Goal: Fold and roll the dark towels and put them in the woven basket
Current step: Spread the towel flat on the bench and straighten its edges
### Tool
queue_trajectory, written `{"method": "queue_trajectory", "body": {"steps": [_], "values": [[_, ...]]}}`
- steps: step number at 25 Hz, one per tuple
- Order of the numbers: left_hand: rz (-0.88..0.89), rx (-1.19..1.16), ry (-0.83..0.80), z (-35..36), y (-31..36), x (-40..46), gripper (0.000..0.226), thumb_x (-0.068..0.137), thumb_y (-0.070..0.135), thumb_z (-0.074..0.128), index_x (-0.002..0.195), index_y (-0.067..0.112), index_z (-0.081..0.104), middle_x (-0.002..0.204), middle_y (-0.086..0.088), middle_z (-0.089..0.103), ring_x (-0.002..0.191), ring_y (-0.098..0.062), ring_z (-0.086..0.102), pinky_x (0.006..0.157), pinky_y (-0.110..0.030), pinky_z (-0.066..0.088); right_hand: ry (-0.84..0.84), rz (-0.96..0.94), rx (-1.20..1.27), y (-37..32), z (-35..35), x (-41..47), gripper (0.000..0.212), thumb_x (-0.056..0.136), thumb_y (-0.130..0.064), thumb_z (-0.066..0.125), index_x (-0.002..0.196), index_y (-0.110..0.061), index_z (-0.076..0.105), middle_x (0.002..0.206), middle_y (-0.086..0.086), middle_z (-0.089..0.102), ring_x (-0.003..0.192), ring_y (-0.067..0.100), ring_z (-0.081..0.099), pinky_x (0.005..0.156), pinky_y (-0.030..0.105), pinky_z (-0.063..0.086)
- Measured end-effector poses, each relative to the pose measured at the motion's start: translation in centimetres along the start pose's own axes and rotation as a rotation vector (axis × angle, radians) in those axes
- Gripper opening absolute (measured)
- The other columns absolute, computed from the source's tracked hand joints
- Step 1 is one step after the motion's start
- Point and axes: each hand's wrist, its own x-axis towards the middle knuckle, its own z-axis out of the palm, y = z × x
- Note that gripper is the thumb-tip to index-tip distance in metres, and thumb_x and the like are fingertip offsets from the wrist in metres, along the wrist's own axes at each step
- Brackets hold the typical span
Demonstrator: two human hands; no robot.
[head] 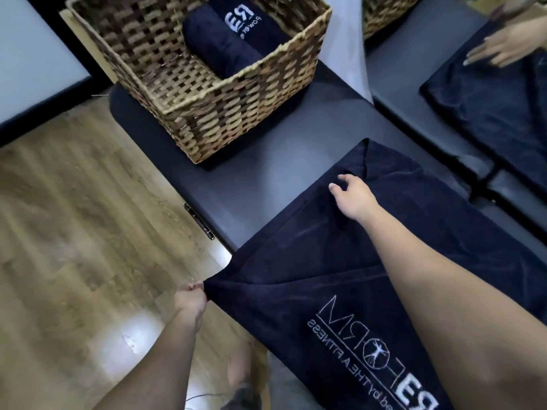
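A dark navy towel (299,261) with a white logo lies spread along the dark padded bench (266,161). My left hand (191,300) pinches its near-left corner and holds it out past the bench edge, over the floor. My right hand (353,196) rests on the far part of the towel with curled fingers gathering a fold of cloth. The woven basket (207,93) stands at the far end of the bench. Inside it lies one rolled dark towel (233,42) with a white logo.
A mirror on the right reflects a second basket (387,13), the towel (497,108) and a hand (509,45). Wooden floor (74,217) runs along the left of the bench. A metal hinge (198,221) sits on the bench's left edge.
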Motion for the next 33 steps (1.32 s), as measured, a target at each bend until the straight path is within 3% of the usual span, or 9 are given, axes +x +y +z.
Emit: {"method": "queue_trajectory", "body": {"steps": [2, 5, 9, 15, 20, 22, 26, 30, 33], "values": [[-0.018, 0.013, 0.003, -0.1, -0.8, 0.6, 0.023, 0.103, 0.004, 0.047, 0.08, 0.009, 0.049, 0.104, -0.021, 0.067, 0.099, -0.036, 0.067, 0.08, -0.044, 0.042, -0.027, 0.057, -0.045, 0.6, -0.2, 1.3, 0.059, 0.103, -0.045, 0.047, 0.153, -0.015, 0.038, 0.156, 0.003, 0.043, 0.143, 0.029, 0.039, 0.117, 0.04, 0.032], [-0.013, 0.034, 0.003, -0.3, -1.6, 1.1, 0.013, 0.104, 0.006, 0.048, 0.093, 0.003, 0.054, 0.11, -0.026, 0.068, 0.107, -0.041, 0.067, 0.082, -0.032, 0.027, -0.052, 0.125, -0.1, 1.3, -0.4, 2.7, 0.062, 0.103, -0.049, 0.043, 0.154, -0.016, 0.035, 0.157, 0.006, 0.041, 0.144, 0.035, 0.035, 0.118, 0.043, 0.03], [0.053, 0.065, 0.023, 0.2, -2.0, 1.5, 0.018, 0.105, 0.013, 0.051, 0.096, 0.0, 0.059, 0.098, -0.021, 0.067, 0.103, -0.043, 0.068, 0.077, -0.036, 0.039, 0.005, 0.161, -0.087, 0.9, -1.8, 4.6, 0.063, 0.102, -0.05, 0.043, 0.157, -0.019, 0.033, 0.16, 0.004, 0.036, 0.145, 0.038, 0.03, 0.115, 0.046, 0.031], [0.077, 0.105, 0.043, 0.7, -2.5, 2.6, 0.016, 0.102, 0.011, 0.053, 0.091, 0.001, 0.06, 0.105, -0.025, 0.068, 0.101, -0.042, 0.066, 0.102, -0.053, 0.051, 0.246, -0.014, -0.203, 1.1, -3.0, 5.7, 0.027, 0.1, -0.034, 0.048, 0.124, -0.022, 0.055, 0.134, 0.009, 0.044, 0.124, 0.034, 0.043, 0.087, 0.045, 0.044], [0.114, 0.115, 0.058, 1.2, -2.0, 1.9, 0.022, 0.101, 0.01, 0.054, 0.079, 0.008, 0.053, 0.092, -0.019, 0.064, 0.103, -0.044, 0.064, 0.094, -0.043, 0.051, 0.172, 0.106, -0.475, 1.4, -3.0, 6.7, 0.038, 0.101, -0.048, 0.044, 0.136, -0.039, 0.056, 0.147, 0.007, 0.034, 0.133, 0.036, 0.03, 0.112, 0.05, 0.025], [0.26, 0.157, 0.17, 1.9, -0.7, 0.3, 0.012, 0.1, 0.014, 0.054, 0.089, 0.01, 0.058, 0.097, -0.013, 0.064, 0.103, -0.04, 0.062, 0.086, -0.036, 0.045, 0.111, 0.149, -0.505, 1.7, -3.1, 7.0, 0.045, 0.1, -0.054, 0.041, 0.14, -0.039, 0.054, 0.151, 0.008, 0.032, 0.136, 0.036, 0.027, 0.114, 0.05, 0.021], [0.967, 0.175, 0.388, 5.3, 4.9, -4.0, 0.014, 0.096, 0.02, 0.053, 0.105, 0.014, 0.062, 0.107, -0.003, 0.061, 0.103, -0.024, 0.053, 0.089, -0.038, 0.041, 0.167, 0.115, -0.559, 1.6, -3.1, 7.4, 0.05, 0.1, -0.056, 0.04, 0.145, -0.036, 0.047, 0.15, 0.011, 0.032, 0.135, 0.038, 0.029, 0.114, 0.051, 0.022], [1.396, 0.472, 0.098, 11.9, 8.7, -9.3, 0.019, 0.09, 0.021, 0.058, 0.105, 0.016, 0.069, 0.117, 0.0, 0.064, 0.11, -0.021, 0.055, 0.093, -0.036, 0.041, 0.148, 0.152, -0.662, 1.3, -3.2, 8.0, 0.055, 0.099, -0.06, 0.035, 0.139, -0.028, 0.056, 0.145, 0.011, 0.035, 0.132, 0.036, 0.031, 0.112, 0.051, 0.023], [1.503, 0.828, -0.232, 16.8, 7.0, -12.0, 0.032, 0.098, 0.026, 0.056, 0.127, 0.017, 0.066, 0.142, 0.0, 0.057, 0.142, -0.02, 0.042, 0.117, -0.042, 0.033, 0.146, 0.194, -0.754, 1.5, -3.4, 8.3, 0.065, 0.099, -0.064, 0.032, 0.137, -0.019, 0.056, 0.143, 0.011, 0.037, 0.13, 0.035, 0.033, 0.108, 0.05, 0.025]]}}
